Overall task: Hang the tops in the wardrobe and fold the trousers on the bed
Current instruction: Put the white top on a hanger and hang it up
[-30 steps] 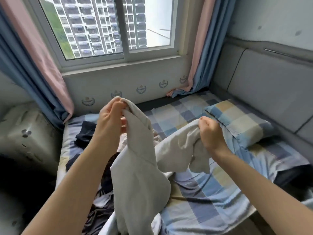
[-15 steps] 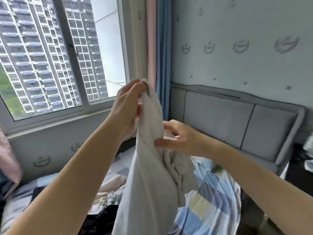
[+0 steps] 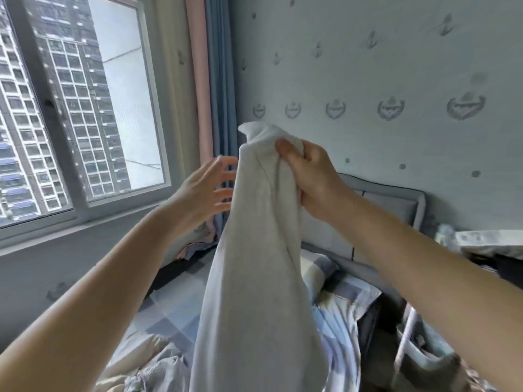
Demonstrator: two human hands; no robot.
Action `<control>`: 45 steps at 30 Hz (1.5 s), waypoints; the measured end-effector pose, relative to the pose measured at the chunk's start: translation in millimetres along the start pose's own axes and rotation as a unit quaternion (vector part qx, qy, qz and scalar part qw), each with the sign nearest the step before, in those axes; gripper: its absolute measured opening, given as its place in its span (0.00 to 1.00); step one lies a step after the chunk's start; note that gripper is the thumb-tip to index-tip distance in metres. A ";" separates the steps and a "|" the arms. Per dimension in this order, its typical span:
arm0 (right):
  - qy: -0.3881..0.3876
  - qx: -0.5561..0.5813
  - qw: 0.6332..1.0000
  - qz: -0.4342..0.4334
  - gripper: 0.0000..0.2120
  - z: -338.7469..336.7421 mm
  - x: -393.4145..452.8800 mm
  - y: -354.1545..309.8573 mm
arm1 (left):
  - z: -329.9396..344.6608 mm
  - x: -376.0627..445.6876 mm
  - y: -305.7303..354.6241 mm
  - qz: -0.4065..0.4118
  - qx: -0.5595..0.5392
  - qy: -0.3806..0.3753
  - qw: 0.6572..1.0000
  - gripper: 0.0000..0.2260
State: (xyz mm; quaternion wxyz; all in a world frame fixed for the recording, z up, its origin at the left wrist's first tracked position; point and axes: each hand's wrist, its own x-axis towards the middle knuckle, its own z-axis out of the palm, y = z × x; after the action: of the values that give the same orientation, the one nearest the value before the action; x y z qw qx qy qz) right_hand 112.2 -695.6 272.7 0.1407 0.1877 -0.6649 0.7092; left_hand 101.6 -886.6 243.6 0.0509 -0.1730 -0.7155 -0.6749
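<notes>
- Pale grey-white soft fabric garment (image 3: 254,278) hung in one bunched column at frame centre, above the bed, lower end running out of the bottom of the frame. Top or trousers: couldn't tell.
- Right hand (image 3: 308,176) gripped the garment's upper end, fingers and thumb curled round the bunched cloth; a small tuft stuck out above the fist.
- Left hand (image 3: 203,190) was just beside the garment's left edge, fingers spread and straight, holding nothing. Fingertips touching the cloth or not: couldn't tell.
- Bed with blue, grey and cream checked sheet (image 3: 342,315) lay below, rumpled cloth at the near left.
- Matching checked pillow (image 3: 315,268) sat against the grey padded headboard (image 3: 393,205).
- Pink-and-blue curtain (image 3: 215,80) hung beside the white-framed window (image 3: 152,89).
- Pale blue wall with crest prints (image 3: 368,66) stood behind.
</notes>
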 end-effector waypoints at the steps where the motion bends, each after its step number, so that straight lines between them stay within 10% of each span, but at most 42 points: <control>1: 0.033 -0.010 0.999 -0.012 0.13 -5.5 5.6 -2.3 | 0.1 -3.2 -24.2 -0.014 0.080 -0.055 0.995 0.09; 7: 0.167 -0.013 0.986 -0.027 0.09 -52.0 28.9 -20.4 | 45.2 -29.0 -152.6 -0.191 0.186 -0.321 0.909 0.23; 11: 0.267 -0.078 0.960 -0.034 0.09 -125.1 31.3 -20.8 | 81.0 -16.1 -204.7 -0.165 0.345 -0.238 0.893 0.11; 21: 0.408 -0.235 0.871 0.138 0.14 -330.6 -51.6 55.4 | 207.0 24.9 -148.2 -0.110 0.043 -0.029 0.993 0.14; 31: 0.238 -0.301 0.862 0.332 0.04 -393.4 -146.9 103.0 | 324.0 43.5 -83.7 -0.137 -0.090 -0.058 0.985 0.13; 45: 0.092 0.133 0.752 0.639 0.29 -376.6 -272.5 191.3 | 374.5 42.6 -64.3 -0.037 -0.050 -0.030 0.998 0.20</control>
State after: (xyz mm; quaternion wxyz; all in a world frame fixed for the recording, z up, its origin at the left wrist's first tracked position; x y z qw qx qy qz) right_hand 239.1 -321.5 -38.2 -0.3110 -0.3302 -0.5130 0.7288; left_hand 101.6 -512.5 164.3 -0.0048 -0.1688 -0.6877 -0.7060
